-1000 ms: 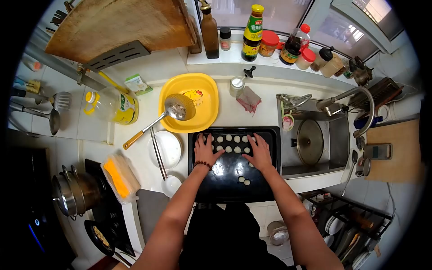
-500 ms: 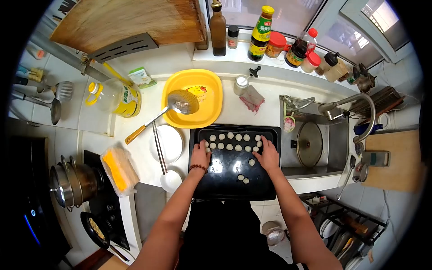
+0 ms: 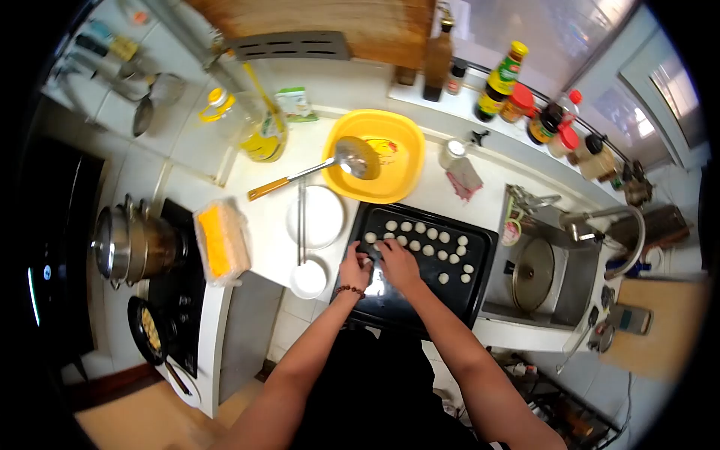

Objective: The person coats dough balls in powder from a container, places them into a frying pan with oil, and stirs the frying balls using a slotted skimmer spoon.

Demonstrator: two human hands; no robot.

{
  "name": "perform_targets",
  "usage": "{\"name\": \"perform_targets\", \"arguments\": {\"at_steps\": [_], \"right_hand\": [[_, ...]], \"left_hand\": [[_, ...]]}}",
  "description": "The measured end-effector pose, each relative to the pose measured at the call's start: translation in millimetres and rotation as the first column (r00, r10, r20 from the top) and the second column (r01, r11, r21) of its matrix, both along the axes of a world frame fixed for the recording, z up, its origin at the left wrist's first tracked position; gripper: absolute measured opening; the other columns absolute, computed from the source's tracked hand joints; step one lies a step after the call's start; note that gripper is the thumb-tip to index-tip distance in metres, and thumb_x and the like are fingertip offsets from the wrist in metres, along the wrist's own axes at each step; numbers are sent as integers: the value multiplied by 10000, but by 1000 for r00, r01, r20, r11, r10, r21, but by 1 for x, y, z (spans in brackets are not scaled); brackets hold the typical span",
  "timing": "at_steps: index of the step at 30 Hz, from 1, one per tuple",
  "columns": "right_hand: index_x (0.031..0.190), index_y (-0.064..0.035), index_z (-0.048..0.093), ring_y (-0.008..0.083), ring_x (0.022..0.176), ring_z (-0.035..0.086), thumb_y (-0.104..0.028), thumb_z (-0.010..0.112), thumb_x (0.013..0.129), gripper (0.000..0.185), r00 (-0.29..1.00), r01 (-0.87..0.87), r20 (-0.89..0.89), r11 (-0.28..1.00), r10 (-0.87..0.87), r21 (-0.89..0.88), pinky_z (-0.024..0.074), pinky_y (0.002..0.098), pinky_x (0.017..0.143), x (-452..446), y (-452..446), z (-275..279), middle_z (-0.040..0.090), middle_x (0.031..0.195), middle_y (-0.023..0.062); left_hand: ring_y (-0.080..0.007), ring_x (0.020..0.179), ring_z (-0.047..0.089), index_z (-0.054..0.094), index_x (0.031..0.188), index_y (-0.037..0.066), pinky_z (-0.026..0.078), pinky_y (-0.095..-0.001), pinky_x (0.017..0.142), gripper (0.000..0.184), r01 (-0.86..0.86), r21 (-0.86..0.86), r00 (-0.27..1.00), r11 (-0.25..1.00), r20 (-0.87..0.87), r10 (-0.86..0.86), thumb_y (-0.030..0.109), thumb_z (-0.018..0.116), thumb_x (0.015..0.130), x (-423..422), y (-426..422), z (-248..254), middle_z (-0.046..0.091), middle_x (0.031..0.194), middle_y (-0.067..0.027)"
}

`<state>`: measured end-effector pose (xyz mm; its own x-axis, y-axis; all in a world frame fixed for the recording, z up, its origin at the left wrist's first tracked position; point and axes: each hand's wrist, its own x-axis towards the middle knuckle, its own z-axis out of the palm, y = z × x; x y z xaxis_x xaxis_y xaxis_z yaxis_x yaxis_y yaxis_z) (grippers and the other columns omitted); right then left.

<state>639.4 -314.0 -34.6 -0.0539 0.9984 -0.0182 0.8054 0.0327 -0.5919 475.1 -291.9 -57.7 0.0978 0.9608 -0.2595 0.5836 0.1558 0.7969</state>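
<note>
Several small white dough balls [image 3: 430, 250] lie on a black baking tray [image 3: 471, 294], in rows along its far side, with a few more towards the right. My left hand [image 3: 355, 271], with a beaded bracelet at the wrist, is over the tray's left part. Its fingers are curled in towards the thumb, and what may be a ball between them is hard to make out. Close beside it, my right hand [image 3: 399, 267] has its fingers stretched out, their tips at the balls near the left end of the rows. The fingers partly cover those balls.
Behind the tray stands a yellow basin [image 3: 411, 157] with a skimmer [image 3: 352, 159] across it. A white plate [image 3: 327, 217], chopsticks [image 3: 301, 225] and a small white bowl [image 3: 308, 279] are at left. The sink [image 3: 564, 309] holds a pot lid [image 3: 534, 276]. A frying pan [image 3: 152, 330] is far left.
The view has turned, so the tray now looks tilted. My right hand has moved from the tray's right side over to the left, close to my left hand. My left fingers have curled in.
</note>
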Motion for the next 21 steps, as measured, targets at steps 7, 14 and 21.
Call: {"name": "perform_targets", "arguments": {"at_steps": [7,14,21], "right_hand": [[1126,-81,595,374,952,691,-85,655,884,249,971,-40,233,999,46,-30,589,469,781,-16,22,-15,602,1167,137],[1155,-40,652,358,862,680,-50,735,858,309,996,-86,27,988,83,127,562,458,724,-27,25,29,636,1055,154],[1128,-35,706,259,703,681,-61,797,848,296,862,-313,-353,930,363,193,559,351,661,-242,68,150,688,1019,132]], "left_hand": [[-234,1052,711,568,1346,27,622,-384,884,358,-44,-761,471,648,556,685,135,667,1020,-41,-31,65,680,1238,-129],[-209,1076,703,635,1290,27,585,-338,958,277,-34,-592,276,805,769,577,93,652,1022,-170,-44,139,698,1197,-91],[-168,771,707,693,1198,29,575,-318,710,364,-261,59,960,963,-84,265,126,810,867,-368,17,163,737,966,-96]]}}
